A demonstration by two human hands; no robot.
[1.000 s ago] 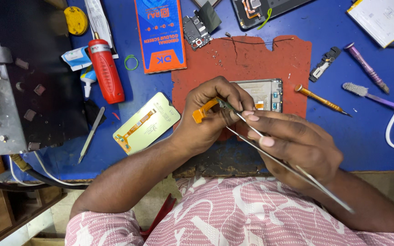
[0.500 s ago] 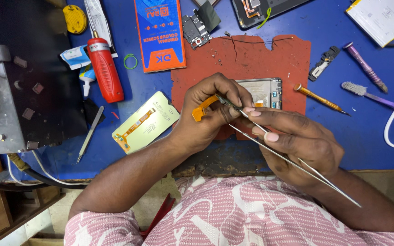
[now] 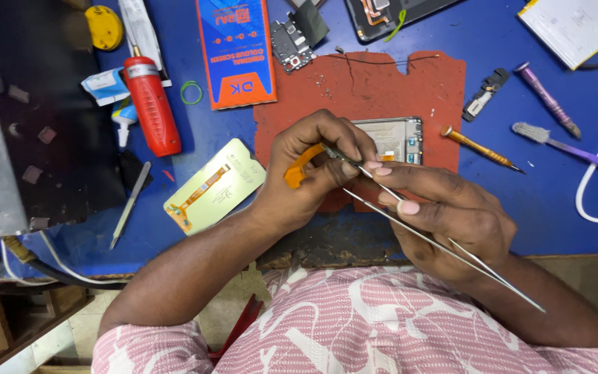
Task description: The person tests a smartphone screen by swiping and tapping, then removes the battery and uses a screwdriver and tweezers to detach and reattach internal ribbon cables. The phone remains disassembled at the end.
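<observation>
Left hand: the left hand (image 3: 309, 173) is curled shut around a small orange flat strip (image 3: 297, 170). It holds it just over the near edge of the red mat.
Change: since a moment ago, both hands have stayed almost in the same spot. The strip end has moved very little, so the work looks slow and careful.
Right hand: the right hand (image 3: 451, 215) is pinched closed on long thin silver metal tweezers (image 3: 423, 232). The tips meet the left fingers, right beside the strip.
Phone frame: the silver open phone frame (image 3: 396, 138) lies flat on the red rubber mat (image 3: 382, 90). It sits just behind both hands, partly hidden by them.
Left side things: a red round tool with a silver tip (image 3: 150, 104) lies on the blue tabletop (image 3: 520, 187). Near it lies a pale green card with an orange strip on it (image 3: 216, 185).
Right side things: a small orange-handled screwdriver (image 3: 479, 147) lies by the mat. A purple brush (image 3: 569, 151) is further out.
</observation>
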